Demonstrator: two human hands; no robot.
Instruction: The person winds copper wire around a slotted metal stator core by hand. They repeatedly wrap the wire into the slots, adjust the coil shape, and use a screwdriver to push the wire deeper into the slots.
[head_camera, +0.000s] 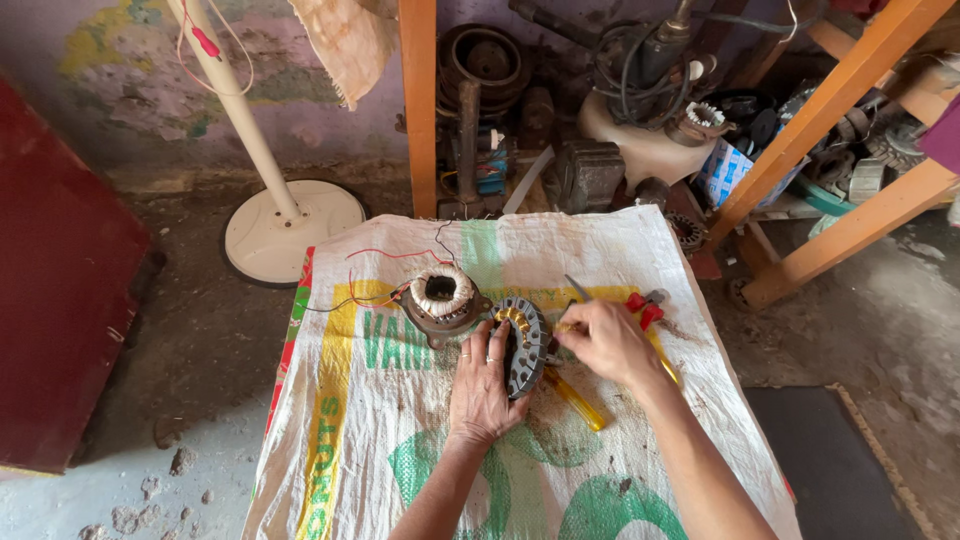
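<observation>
My left hand (483, 384) holds a round slotted metal stator core (523, 344) upright on its edge on a white woven sack (400, 440). My right hand (603, 340) pinches a thin metal tool (577, 289) and touches the core's right side. A yellow-handled screwdriver (574, 399) lies under the core. Left of the core sits a motor part with a white winding (440, 298) and red and black wires (370, 280).
Red-handled pliers (642, 308) lie on the sack right of my right hand. A white fan stand base (290, 228) is on the floor behind left. Orange wooden frame legs (420, 100) and piled motor parts (640, 90) stand at the back. A dark red panel (60, 280) is on the left.
</observation>
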